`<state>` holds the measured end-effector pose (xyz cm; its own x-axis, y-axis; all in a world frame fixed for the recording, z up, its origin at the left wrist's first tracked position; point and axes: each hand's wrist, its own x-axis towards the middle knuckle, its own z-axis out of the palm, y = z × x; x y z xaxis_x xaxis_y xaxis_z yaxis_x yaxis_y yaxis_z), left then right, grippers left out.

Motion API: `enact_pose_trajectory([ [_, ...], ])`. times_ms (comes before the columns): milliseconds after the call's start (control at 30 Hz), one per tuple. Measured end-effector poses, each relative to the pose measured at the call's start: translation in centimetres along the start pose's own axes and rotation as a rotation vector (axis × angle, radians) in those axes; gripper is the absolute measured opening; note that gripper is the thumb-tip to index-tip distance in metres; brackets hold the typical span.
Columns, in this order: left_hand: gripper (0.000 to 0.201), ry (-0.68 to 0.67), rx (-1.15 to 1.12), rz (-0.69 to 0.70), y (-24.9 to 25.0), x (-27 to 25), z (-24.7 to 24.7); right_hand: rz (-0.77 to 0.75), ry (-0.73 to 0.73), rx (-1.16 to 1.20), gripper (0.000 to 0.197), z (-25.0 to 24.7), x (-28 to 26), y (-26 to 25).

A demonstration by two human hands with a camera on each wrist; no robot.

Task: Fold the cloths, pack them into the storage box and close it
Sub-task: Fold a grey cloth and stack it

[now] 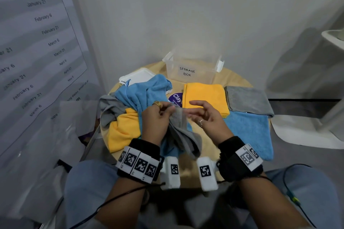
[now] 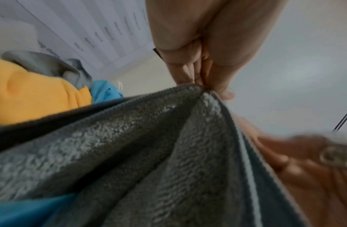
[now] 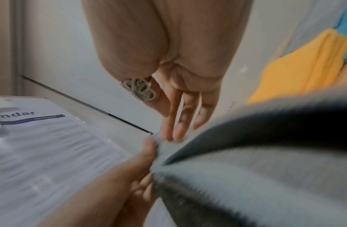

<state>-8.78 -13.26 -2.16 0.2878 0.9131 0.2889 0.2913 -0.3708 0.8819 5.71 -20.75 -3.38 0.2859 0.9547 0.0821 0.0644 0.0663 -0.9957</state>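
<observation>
My left hand [image 1: 167,109] pinches the top corner of a grey cloth [image 1: 183,132], which hangs loosely over the table's front. The pinch shows close up in the left wrist view, left hand [image 2: 205,86] on the grey cloth [image 2: 149,153]. My right hand [image 1: 192,109] is beside it with straight fingers. In the right wrist view its fingertips [image 3: 178,132] touch the cloth's edge [image 3: 246,169]. The clear storage box [image 1: 191,72] stands open at the back. In front of it lie a folded yellow cloth [image 1: 204,96], a folded grey cloth [image 1: 247,100] and a blue cloth [image 1: 249,132].
A crumpled heap of blue [image 1: 143,91], yellow [image 1: 122,130] and grey [image 1: 109,109] cloths covers the left of the round wooden table [image 1: 206,141]. The white lid [image 1: 137,76] lies behind the heap. A wall calendar [image 1: 37,42] hangs at the left.
</observation>
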Motion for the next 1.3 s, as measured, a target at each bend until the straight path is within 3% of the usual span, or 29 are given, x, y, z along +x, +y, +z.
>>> enact_pose_trajectory([
  [67,0.008,-0.050,0.008,0.076,0.1,0.2,-0.8,-0.063,0.075,-0.313,0.053,-1.6,0.8,0.6],
  [133,0.014,-0.103,0.020,0.155,0.1,0.4,-1.5,-0.106,0.001,-0.559,0.065,-2.5,1.6,1.3],
  [233,0.018,-0.130,-0.015,0.234,0.3,0.5,-2.4,-0.085,-0.100,-0.706,0.054,-2.2,2.0,2.3],
  [333,0.014,-0.074,-0.081,0.223,0.2,0.9,-3.4,-0.082,-0.137,-0.817,0.046,-2.2,2.0,2.9],
  [400,0.013,-0.006,-0.076,0.208,-0.3,1.5,-4.4,-0.092,-0.173,-0.778,0.039,-2.7,1.9,2.7],
  [467,0.015,0.040,-0.010,0.170,-1.2,2.3,-5.4,-0.138,-0.156,-0.592,0.018,-3.4,1.8,1.7],
  [600,0.015,0.025,0.191,0.053,-2.9,2.9,-5.6,-0.240,-0.044,-0.373,0.036,-3.4,1.8,-1.3],
  [700,0.025,0.059,0.223,0.105,-2.1,2.0,-5.3,-0.301,-0.005,-0.293,0.050,-2.2,1.7,-3.1],
  [800,0.062,-0.158,0.214,0.280,0.8,0.8,-3.8,-0.339,-0.050,-0.345,0.051,-0.7,1.7,-4.2],
  [900,0.075,-0.335,0.243,0.354,3.0,0.3,-1.9,-0.325,-0.103,-0.362,0.053,0.4,1.7,-4.4],
  [967,0.059,-0.291,0.172,0.346,3.2,0.5,-1.2,-0.339,-0.093,-0.382,0.052,0.5,1.5,-4.1],
  [1067,0.014,-0.076,0.195,0.405,3.0,0.6,-1.1,-0.337,-0.076,-0.444,0.044,0.1,1.3,-3.4],
  [1200,0.014,0.070,0.194,0.302,3.4,1.7,-3.0,-0.315,-0.158,-0.612,0.025,-1.9,0.8,-0.7],
  [1300,0.011,0.157,0.183,0.252,3.3,2.8,-5.6,-0.091,-0.136,-0.403,0.034,-4.5,0.3,1.5],
])
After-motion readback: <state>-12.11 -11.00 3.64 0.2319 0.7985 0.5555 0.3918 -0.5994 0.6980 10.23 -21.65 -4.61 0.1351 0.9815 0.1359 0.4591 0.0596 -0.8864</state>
